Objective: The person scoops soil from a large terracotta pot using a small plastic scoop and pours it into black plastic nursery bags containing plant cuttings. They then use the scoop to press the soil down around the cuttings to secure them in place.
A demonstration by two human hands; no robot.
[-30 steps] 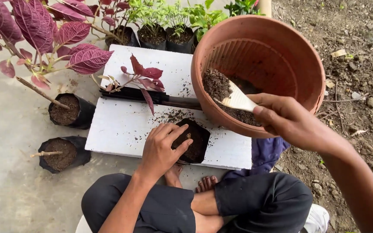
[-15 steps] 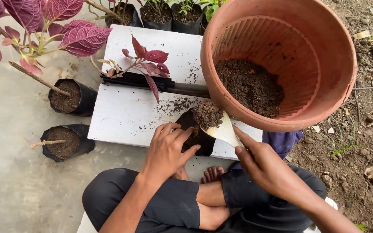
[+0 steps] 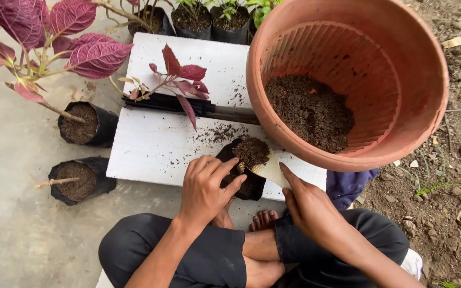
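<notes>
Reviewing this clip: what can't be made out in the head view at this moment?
- Fill level of the small black bag: hidden by the left hand and the soil-laden scoop.
- Scoop handle: hidden inside the right hand.
- Terracotta pot top rim: cut off by the frame's upper edge.
- Red-leaved plant: top cut off.

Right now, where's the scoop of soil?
The pale scoop is in the right hand, tipped over the small black bag that the left hand steadies, just below the terracotta pot.

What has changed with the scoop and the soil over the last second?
The right hand carried the white scoop, loaded with soil, out of the terracotta pot and down over the small black grow bag. The left hand kept holding that bag open on the white board; the other bags stayed put.
</notes>
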